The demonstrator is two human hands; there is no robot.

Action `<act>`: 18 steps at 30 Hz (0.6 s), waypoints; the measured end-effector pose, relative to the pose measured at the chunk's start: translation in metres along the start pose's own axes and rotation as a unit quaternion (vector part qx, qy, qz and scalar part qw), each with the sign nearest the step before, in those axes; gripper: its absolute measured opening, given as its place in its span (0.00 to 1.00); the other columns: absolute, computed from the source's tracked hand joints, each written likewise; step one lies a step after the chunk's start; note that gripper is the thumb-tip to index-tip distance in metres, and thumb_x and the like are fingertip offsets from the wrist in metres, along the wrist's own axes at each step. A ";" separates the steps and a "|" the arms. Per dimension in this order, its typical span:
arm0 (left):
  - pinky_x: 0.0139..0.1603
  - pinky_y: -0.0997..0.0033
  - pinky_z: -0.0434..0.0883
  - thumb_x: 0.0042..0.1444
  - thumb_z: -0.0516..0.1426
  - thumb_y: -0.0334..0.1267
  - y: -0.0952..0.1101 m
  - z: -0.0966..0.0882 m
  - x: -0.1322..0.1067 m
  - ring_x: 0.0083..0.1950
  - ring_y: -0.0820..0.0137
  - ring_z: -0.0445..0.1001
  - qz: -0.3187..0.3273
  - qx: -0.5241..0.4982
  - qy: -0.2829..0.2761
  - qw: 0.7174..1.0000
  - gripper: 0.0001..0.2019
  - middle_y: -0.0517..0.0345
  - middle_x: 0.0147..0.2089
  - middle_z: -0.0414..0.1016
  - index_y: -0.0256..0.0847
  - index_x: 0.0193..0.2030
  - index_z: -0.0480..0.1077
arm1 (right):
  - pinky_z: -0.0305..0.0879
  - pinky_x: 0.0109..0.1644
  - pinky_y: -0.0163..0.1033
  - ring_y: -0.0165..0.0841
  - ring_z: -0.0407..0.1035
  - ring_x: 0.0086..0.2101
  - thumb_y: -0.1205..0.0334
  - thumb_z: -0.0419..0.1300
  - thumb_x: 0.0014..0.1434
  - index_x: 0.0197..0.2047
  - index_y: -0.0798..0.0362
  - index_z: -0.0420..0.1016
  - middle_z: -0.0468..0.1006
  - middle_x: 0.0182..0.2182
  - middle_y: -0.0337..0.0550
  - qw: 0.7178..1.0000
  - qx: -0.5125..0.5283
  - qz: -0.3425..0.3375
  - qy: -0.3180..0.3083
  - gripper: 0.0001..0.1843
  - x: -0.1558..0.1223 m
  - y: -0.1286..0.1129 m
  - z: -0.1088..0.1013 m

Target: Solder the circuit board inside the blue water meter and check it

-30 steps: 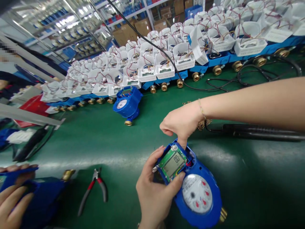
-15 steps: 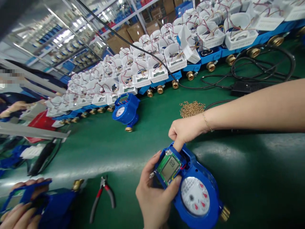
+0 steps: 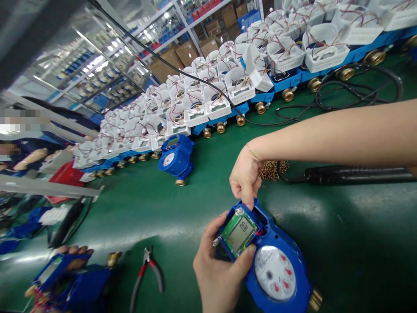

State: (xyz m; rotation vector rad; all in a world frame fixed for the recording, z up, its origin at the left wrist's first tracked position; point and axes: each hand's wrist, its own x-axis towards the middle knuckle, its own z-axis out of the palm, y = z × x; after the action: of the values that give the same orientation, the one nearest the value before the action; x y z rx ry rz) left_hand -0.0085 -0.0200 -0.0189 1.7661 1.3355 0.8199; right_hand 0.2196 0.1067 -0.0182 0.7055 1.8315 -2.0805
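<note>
- Foremost, right of centre on the green worktop: blue water meter, dial upward, brass threaded end toward lower right; set close, presumably for use of both hands.
- Left hand: wrapped around the LCD module, thumb on the near edge, fingers on the far side; likely to steady it, screen facing up.
- Right hand: fingers curled, one digit pressed down at the module's upper edge, perhaps as a brace; whether pinching anything, cannot tell.
- Brass screws: heaped just beyond the right wrist, apparently for quick pickup.
- Cutting pliers: handles spread, left of the left hand, seemingly within reach.
- Second blue meter: beyond, in front of white-housed meters, probably parked out of the way.
- Co-worker's hand: far left, on another blue meter.
</note>
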 end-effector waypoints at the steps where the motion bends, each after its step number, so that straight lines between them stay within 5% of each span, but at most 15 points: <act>1: 0.54 0.56 0.75 0.40 0.70 0.44 0.000 0.000 0.000 0.49 0.57 0.77 0.001 0.002 0.000 1.000 0.31 0.51 0.49 0.77 0.41 0.52 0.71 | 0.47 0.23 0.28 0.22 0.56 0.18 0.53 0.71 0.48 0.24 0.57 0.69 0.64 0.16 0.30 1.000 -0.001 -0.001 -0.004 0.19 -0.005 0.000 -0.002; 5: 0.55 0.58 0.74 0.41 0.70 0.43 -0.001 0.000 -0.001 0.52 0.58 0.76 0.006 0.005 -0.008 1.000 0.30 0.52 0.51 0.76 0.42 0.52 0.70 | 0.58 0.27 0.29 0.25 0.63 0.21 0.60 0.67 0.54 0.30 0.57 0.72 0.69 0.19 0.34 1.000 -0.010 -0.008 0.025 0.10 -0.035 -0.003 -0.001; 9: 0.57 0.57 0.72 0.43 0.69 0.42 0.002 0.002 -0.001 0.52 0.58 0.75 0.010 0.010 -0.026 1.000 0.30 0.52 0.52 0.75 0.44 0.53 0.69 | 0.59 0.28 0.27 0.23 0.64 0.25 0.57 0.63 0.59 0.37 0.57 0.71 0.70 0.24 0.33 0.989 -0.028 -0.059 0.130 0.11 -0.059 -0.014 0.033; 14: 0.59 0.57 0.69 0.45 0.69 0.42 0.009 0.004 0.001 0.58 0.58 0.69 0.057 0.024 -0.031 0.998 0.26 0.54 0.55 0.70 0.46 0.51 0.68 | 0.65 0.39 0.31 0.29 0.66 0.39 0.53 0.69 0.52 0.54 0.54 0.68 0.70 0.42 0.41 0.901 -0.129 -0.151 0.385 0.29 -0.052 -0.001 0.095; 18: 0.60 0.56 0.67 0.45 0.68 0.44 0.010 0.003 0.003 0.60 0.59 0.66 0.074 0.033 -0.037 0.996 0.25 0.54 0.57 0.67 0.48 0.51 0.68 | 0.61 0.58 0.39 0.33 0.61 0.53 0.50 0.62 0.60 0.63 0.49 0.62 0.63 0.53 0.45 0.883 -0.087 -0.206 0.412 0.30 -0.034 0.025 0.115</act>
State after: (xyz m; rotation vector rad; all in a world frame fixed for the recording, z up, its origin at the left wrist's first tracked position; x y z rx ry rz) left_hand 0.0002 -0.0191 -0.0115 1.9460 1.2071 0.7904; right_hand 0.2416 -0.0142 -0.0126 1.4075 2.7863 -1.9418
